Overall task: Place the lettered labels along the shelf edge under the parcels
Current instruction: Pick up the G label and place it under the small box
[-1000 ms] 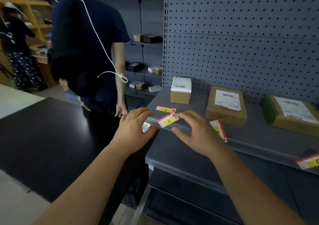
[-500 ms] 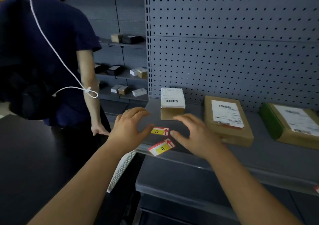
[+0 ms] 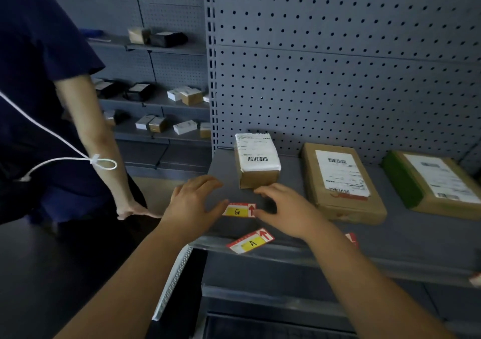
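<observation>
Nearest the person, just in front of both hands, the A label [image 3: 251, 241] lies a bit crooked on the shelf edge [image 3: 283, 252]. Its red arrow points back at the parcels, likely to show which one it names. The G label [image 3: 239, 210] lies flat between the hands, not yet on the edge, so it probably goes next. The left hand [image 3: 194, 203] and right hand [image 3: 283, 211] are loose and half open. Each thumb touches one end of the G label, and neither hand grips it. Just past the fingertips sits the small parcel [image 3: 256, 161]. A flat brown parcel [image 3: 341, 180] lies to the right of the right hand.
</observation>
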{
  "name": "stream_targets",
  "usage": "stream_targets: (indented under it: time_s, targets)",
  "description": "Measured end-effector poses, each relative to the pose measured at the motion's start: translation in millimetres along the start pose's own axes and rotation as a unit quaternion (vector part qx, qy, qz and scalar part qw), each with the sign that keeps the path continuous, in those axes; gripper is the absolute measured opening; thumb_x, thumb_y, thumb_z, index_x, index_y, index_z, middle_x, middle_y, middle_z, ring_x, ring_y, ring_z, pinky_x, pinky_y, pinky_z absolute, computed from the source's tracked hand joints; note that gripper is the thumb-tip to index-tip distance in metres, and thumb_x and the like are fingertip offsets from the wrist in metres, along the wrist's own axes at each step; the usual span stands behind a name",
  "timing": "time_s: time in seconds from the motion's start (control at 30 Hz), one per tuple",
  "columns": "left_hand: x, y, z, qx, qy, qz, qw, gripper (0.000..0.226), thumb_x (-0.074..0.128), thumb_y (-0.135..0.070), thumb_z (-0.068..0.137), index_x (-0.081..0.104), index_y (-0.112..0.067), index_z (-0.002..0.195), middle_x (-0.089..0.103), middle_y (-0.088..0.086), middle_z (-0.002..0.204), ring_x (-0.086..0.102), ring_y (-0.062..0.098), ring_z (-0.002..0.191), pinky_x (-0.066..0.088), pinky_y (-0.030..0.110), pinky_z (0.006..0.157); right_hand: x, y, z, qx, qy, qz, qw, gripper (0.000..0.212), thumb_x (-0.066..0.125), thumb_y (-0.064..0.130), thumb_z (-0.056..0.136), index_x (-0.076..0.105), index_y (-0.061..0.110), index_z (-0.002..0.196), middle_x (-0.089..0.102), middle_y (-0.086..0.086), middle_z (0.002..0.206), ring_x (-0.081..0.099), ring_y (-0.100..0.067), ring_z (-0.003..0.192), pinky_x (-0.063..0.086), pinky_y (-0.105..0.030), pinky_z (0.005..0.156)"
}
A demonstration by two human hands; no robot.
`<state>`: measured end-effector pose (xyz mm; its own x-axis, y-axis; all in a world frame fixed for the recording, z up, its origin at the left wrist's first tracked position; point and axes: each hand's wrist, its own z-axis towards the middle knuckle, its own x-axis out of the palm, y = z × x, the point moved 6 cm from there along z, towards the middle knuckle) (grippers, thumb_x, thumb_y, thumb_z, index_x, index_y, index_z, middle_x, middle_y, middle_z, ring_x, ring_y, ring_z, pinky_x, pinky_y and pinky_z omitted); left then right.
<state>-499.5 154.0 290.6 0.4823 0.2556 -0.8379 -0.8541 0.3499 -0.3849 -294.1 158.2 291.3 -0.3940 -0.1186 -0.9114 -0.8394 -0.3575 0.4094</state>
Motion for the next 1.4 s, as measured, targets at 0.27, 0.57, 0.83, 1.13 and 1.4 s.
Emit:
stream_targets:
  time_s: [0.27, 0.57, 0.83, 1.13, 1.4]
  targets:
    - [6.4, 6.9, -3.8, -0.002, 0.012, -0.011, 1.000, 0.042, 0.059, -0.047, 0.085, 0.056, -0.027, 0.121, 0.054, -0.005, 0.128, 0.048, 0.018, 0.118, 0.031, 0.044, 0.099, 9.8, 2.9, 13.5, 0.024, 0.038, -0.088, 0.995, 0.053, 0.061, 0.056, 0.083, 0.056, 0.032, 0.129, 0.050, 0.007, 0.124, 0.045, -0.015, 0.117, 0.042, -0.039, 0.096]
    - [-2.7, 3.1, -10.9, -0.003, 0.000, -0.011, 1.000, 0.041, 0.060, -0.044, 0.085, 0.056, -0.027, 0.121, 0.054, -0.007, 0.128, 0.048, 0.016, 0.117, 0.030, 0.042, 0.099, 9.7, 8.7, 13.5, 0.042, 0.034, -0.041, 0.998, 0.022, 0.071, 0.043, 0.080, 0.060, 0.033, 0.096, 0.053, 0.013, 0.104, 0.049, -0.009, 0.098, 0.045, -0.035, 0.088]
    - [-9.6, -5.6, -18.2, 0.007, 0.001, 0.001, 1.000, 0.048, 0.063, -0.046, 0.082, 0.053, -0.029, 0.125, 0.050, -0.008, 0.131, 0.044, 0.016, 0.121, 0.028, 0.040, 0.101, 0.7, 3.4, 2.1, 0.090, 0.007, 0.144, 0.985, 0.011, 0.068, 0.017, 0.087, 0.065, 0.027, 0.090, 0.066, 0.009, 0.089, 0.062, -0.006, 0.083, 0.051, -0.025, 0.074]
    - [-30.5, -57.1, -20.5, 0.058, -0.034, 0.007, 0.998, 0.055, 0.073, -0.038, 0.075, 0.055, -0.024, 0.125, 0.052, -0.004, 0.130, 0.044, 0.019, 0.122, 0.027, 0.039, 0.097, -45.8, 5.3, -38.8, 0.083, -0.064, 0.231, 0.967, 0.011, 0.067, 0.019, 0.088, 0.064, 0.029, 0.090, 0.068, 0.010, 0.090, 0.063, -0.007, 0.087, 0.045, -0.025, 0.073]
    - [-31.0, -111.3, -42.9, 0.074, -0.067, 0.037, 0.994, 0.051, 0.070, -0.042, 0.076, 0.056, -0.025, 0.123, 0.053, -0.006, 0.129, 0.045, 0.016, 0.120, 0.026, 0.041, 0.101, -67.5, -6.2, -91.2, 0.042, -0.101, 0.270, 0.957, 0.013, 0.066, 0.018, 0.088, 0.064, 0.030, 0.092, 0.069, 0.011, 0.088, 0.062, -0.004, 0.082, 0.045, -0.025, 0.071]
